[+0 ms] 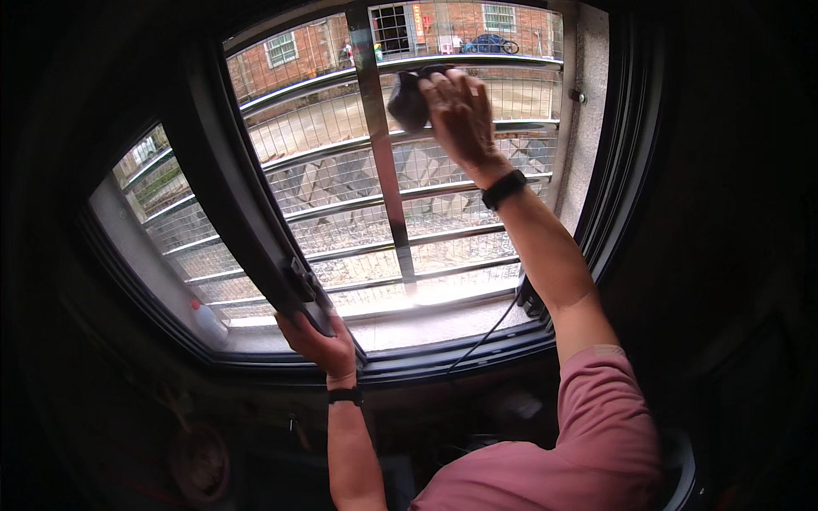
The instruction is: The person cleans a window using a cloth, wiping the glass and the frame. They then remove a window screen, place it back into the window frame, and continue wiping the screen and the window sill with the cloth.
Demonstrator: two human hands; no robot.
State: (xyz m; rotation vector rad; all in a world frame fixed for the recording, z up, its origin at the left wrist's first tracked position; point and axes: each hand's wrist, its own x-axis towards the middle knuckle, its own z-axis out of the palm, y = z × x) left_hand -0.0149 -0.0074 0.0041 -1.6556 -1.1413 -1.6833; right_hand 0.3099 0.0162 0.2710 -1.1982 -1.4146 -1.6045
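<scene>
My right hand [461, 115] is raised at the upper middle of the window and grips a bunched dark cloth [409, 105], which hangs to the left of the fingers. Blur hides whether the cloth touches the bars or mesh behind it. Low on the left, my left hand [319, 342] grasps the dark window sash frame [246, 211], its thumb and fingers on either side. Just above that hand sits a window latch [301, 279] on the frame. Each wrist wears a black band.
Metal security bars [339, 207] and wire mesh cross the opening. A white bottle with a red cap [209, 322] stands on the sill at left. A black cable [489, 335] runs over the lower track [447, 364]. Below, a round basket-like container [199, 461] shows dimly.
</scene>
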